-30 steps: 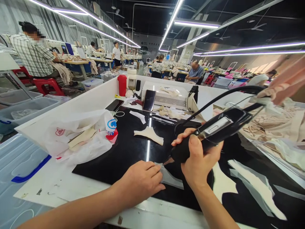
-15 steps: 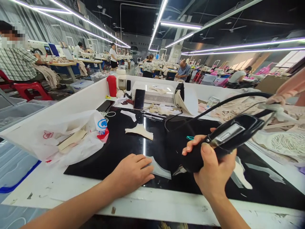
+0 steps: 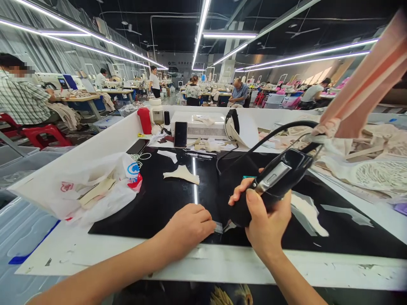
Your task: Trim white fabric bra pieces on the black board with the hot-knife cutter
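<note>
My right hand (image 3: 265,216) wraps round a pair of black corded electric scissors (image 3: 276,171), its metal tip (image 3: 229,225) pointing down and left, low over the black mat (image 3: 152,199). At the mat's front, my left hand (image 3: 190,228) is closed, fingers curled over a translucent cut piece (image 3: 218,228). Only the piece's right end shows, close to the metal tip; the rest is hidden under the hand. Beyond lies a cream cut piece (image 3: 182,173). Right of my right hand, a white piece (image 3: 308,212) lies on a translucent one, with another translucent piece (image 3: 348,214) beside it.
A white plastic bag (image 3: 117,190) with cut scraps lies at left. Along the back stand a red cup (image 3: 144,120), a phone (image 3: 180,134) and a white vented box (image 3: 203,127). Pale pink garments (image 3: 372,148) are heaped at right; a pink cloth strip (image 3: 359,80) hangs near the cord.
My left hand's fingers have curled in and now cover more of the translucent piece. The electric scissors' tip and my left hand are closer together. The whole view has shifted slightly.
</note>
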{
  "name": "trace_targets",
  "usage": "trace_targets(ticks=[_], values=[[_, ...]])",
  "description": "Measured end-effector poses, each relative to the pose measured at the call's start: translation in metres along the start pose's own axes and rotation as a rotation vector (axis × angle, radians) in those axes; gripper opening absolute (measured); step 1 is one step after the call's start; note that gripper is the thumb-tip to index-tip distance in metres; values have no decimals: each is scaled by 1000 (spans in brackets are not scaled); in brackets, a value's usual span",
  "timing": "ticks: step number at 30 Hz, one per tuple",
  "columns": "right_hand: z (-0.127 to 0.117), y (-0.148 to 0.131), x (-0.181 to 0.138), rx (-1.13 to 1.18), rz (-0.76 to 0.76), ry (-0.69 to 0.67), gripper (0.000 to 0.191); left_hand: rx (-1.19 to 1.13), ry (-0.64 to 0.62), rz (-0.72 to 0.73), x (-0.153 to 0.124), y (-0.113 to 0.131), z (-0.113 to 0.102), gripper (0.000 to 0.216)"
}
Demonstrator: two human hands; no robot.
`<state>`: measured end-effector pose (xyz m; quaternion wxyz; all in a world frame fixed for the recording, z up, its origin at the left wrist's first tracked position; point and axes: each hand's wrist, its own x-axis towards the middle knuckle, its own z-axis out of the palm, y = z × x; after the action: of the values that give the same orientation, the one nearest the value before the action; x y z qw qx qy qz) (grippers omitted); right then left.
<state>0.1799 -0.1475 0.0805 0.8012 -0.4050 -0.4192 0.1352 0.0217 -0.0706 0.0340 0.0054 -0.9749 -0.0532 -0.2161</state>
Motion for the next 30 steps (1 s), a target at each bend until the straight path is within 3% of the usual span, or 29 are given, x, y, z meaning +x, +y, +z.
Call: trace_targets(ticks=[13,20,25,30], values=[[-1,0,-1,-13,7,9,32,23,-61,-50,14,4,7,22],[-1,2,-1,-8,-1,14,34,-130,-101,-160,16,5,3,12],[-2,3,-1,-11,-1,22,34,-237,-79,-228,15,3,3,7],[-2,2,0,-26,-19,17,33,-198,-23,-172,11,3,7,11]])
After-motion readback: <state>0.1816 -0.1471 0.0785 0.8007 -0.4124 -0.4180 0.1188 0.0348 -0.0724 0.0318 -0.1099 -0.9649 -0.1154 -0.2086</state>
